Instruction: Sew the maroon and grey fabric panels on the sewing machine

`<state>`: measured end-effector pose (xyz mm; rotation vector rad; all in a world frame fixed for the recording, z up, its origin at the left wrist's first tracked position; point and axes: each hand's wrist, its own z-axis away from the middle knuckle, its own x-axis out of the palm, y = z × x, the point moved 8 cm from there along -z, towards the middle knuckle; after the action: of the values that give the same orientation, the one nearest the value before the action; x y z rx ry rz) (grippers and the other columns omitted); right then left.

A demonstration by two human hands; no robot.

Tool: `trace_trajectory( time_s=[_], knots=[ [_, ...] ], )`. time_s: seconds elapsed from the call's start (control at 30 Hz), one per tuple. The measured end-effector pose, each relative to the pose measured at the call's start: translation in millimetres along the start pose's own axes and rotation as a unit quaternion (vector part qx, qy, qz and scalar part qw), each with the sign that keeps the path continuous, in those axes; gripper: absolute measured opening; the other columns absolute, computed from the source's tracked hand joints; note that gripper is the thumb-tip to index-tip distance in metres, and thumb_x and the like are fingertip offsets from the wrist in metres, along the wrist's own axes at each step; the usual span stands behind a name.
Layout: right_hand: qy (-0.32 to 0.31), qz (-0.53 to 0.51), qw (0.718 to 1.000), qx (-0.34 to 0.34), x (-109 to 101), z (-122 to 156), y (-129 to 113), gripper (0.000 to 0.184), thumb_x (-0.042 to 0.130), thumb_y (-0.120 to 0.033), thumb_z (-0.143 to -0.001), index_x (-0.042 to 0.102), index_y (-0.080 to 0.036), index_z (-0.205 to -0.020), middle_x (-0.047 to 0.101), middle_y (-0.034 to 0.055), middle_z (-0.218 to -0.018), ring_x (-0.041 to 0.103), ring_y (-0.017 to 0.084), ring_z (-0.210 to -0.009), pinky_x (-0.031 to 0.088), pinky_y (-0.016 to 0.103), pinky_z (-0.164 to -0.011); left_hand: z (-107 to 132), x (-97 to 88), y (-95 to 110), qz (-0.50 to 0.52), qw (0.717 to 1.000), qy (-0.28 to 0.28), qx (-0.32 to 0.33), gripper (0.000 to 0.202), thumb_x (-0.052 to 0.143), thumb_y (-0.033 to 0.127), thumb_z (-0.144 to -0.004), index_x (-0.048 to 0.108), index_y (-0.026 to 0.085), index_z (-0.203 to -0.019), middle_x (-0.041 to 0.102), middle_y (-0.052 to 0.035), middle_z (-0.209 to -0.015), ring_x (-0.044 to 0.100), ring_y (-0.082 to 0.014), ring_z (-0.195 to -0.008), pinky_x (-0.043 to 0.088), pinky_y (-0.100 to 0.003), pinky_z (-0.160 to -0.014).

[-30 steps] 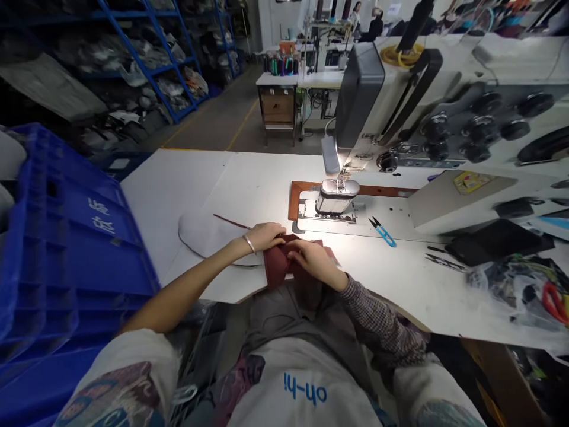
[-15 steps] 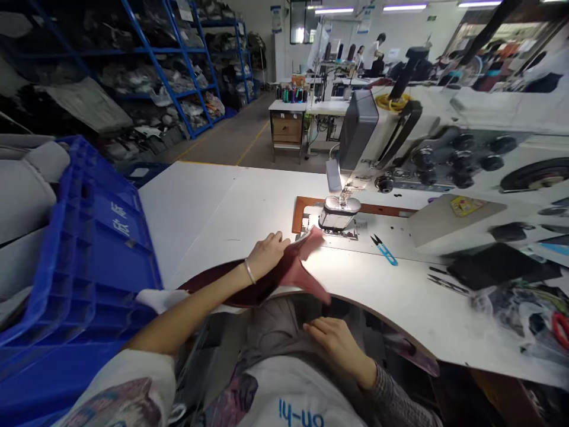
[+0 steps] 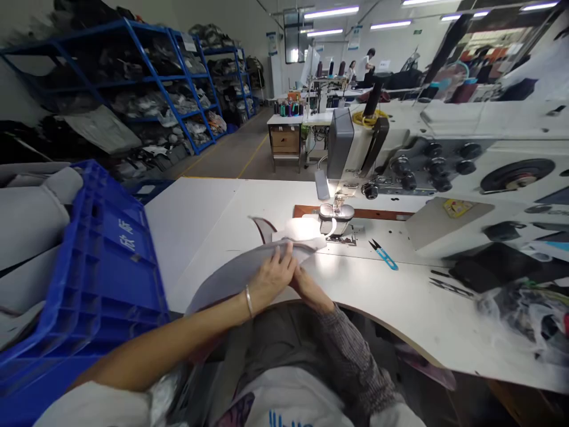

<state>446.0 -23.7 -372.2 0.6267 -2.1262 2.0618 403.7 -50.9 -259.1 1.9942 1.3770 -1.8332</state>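
One blue ribbed plastic crate (image 3: 127,270): your far left, probably for easy reach.
Pale grey, maroon-edged curved cloth (image 3: 226,276): at the front edge of the smooth white tabletop (image 3: 200,216).
Your left hand (image 3: 274,274): palm down on cloth, seemingly steadying it; thumb hidden, can't tell if pinching.
Your right hand (image 3: 311,290): against your left; grip hidden, can't tell.
Blue-handled metal snips (image 3: 384,255): lying right, likely parked within right-hand reach.

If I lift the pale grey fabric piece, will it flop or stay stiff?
The pale grey fabric piece will probably bend, since it looks folded beyond the left hand. It is likely light, as its edge looks thin.
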Motion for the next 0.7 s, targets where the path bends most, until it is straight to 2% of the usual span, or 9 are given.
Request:
trace_trajectory(
  time_s=[0.1,0.17,0.27,0.33,0.43,0.53,0.6,0.67,0.7],
  knots=[
    [0.195,0.045,0.978,0.066,-78,52,28,0.064,0.052,-0.077,-0.078,0.063,-0.017,-0.097,0.069,0.0118,-0.094,0.067,0.023,-0.080,0.059,0.038,-0.070,19,53.3,39,0.055,0.998,-0.015,-0.002,0.021,0.047,0.016,-0.094,0.064,0.016,-0.106,0.059,-0.0120,-0.133,0.056,-0.0304,-0.122,0.046,-0.049,-0.103],
    [0.299,0.127,0.942,0.083,-126,97,27,0.062,0.053,-0.075,-0.078,0.064,-0.016,-0.093,0.068,0.0089,-0.078,0.064,0.021,-0.065,0.056,0.035,-0.060,33,86.7,63,0.110,0.993,-0.037,-0.021,0.018,0.051,0.019,-0.093,0.064,0.015,-0.104,0.060,-0.0124,-0.131,0.053,-0.0317,-0.125,0.044,-0.051,-0.105],
    [0.342,0.236,0.908,0.044,-155,132,-4,0.044,0.054,-0.059,-0.088,0.064,-0.017,-0.095,0.067,0.0052,-0.073,0.063,0.018,-0.063,0.052,0.030,-0.060,47,109.5,80,0.176,0.982,-0.051,-0.052,0.018,0.051,0.023,-0.094,0.064,0.014,-0.102,0.056,-0.0142,-0.136,0.048,-0.0352,-0.130,0.045,-0.053,-0.102],
    [0.318,0.295,0.901,-0.005,-147,121,-27,0.030,0.055,-0.047,-0.091,0.064,-0.019,-0.097,0.069,0.0044,-0.079,0.065,0.018,-0.071,0.052,0.029,-0.067,47,111.1,78,0.212,0.975,-0.057,-0.047,0.019,0.048,0.016,-0.093,0.063,0.014,-0.104,0.056,-0.0139,-0.136,0.047,-0.0352,-0.130,0.046,-0.052,-0.100],
    [0.210,0.401,0.890,-0.053,-109,65,-38,0.014,0.054,-0.029,-0.094,0.064,-0.020,-0.091,0.068,0.0038,-0.087,0.063,0.018,-0.080,0.048,0.029,-0.073,42,108.1,64,0.287,0.956,-0.067,-0.009,0.024,0.045,0.007,-0.091,0.063,0.014,-0.105,0.062,-0.0120,-0.128,0.051,-0.0312,-0.127,0.049,-0.048,-0.099],
    [0.111,0.525,0.843,-0.029,-74,9,-17,0.007,0.058,-0.020,-0.091,0.064,-0.019,-0.087,0.065,0.0054,-0.088,0.060,0.020,-0.086,0.045,0.030,-0.076,41,105.5,48,0.369,0.927,-0.059,-0.006,0.021,0.044,0.010,-0.093,0.063,0.015,-0.102,0.065,-0.0101,-0.119,0.053,-0.0267,-0.126,0.049,-0.045,-0.102],
    [0.069,0.589,0.805,-0.008,-58,-13,1,0.001,0.064,-0.020,-0.087,0.064,-0.019,-0.087,0.063,0.0076,-0.091,0.057,0.023,-0.090,0.044,0.031,-0.076,44,104.8,40,0.414,0.909,-0.041,-0.030,0.021,0.044,0.011,-0.094,0.063,0.015,-0.101,0.065,-0.0094,-0.117,0.053,-0.0244,-0.126,0.048,-0.044,-0.105],
    [0.047,0.598,0.800,-0.013,-50,-22,14,0.004,0.067,-0.020,-0.085,0.063,-0.019,-0.084,0.062,0.0081,-0.092,0.056,0.023,-0.091,0.043,0.033,-0.078,48,105.6,36,0.454,0.889,-0.024,-0.060,0.021,0.044,0.010,-0.093,0.063,0.017,-0.099,0.065,-0.0089,-0.117,0.052,-0.0227,-0.126,0.046,-0.043,-0.107],
    [0.049,0.573,0.818,-0.019,-51,-22,17,0.006,0.066,-0.020,-0.085,0.061,-0.019,-0.082,0.062,0.0075,-0.090,0.056,0.023,-0.089,0.044,0.033,-0.078,49,106.9,35,0.471,0.878,-0.017,-0.080,0.021,0.044,0.010,-0.093,0.063,0.017,-0.099,0.064,-0.0090,-0.117,0.053,-0.0221,-0.125,0.046,-0.043,-0.107]
  ],
)
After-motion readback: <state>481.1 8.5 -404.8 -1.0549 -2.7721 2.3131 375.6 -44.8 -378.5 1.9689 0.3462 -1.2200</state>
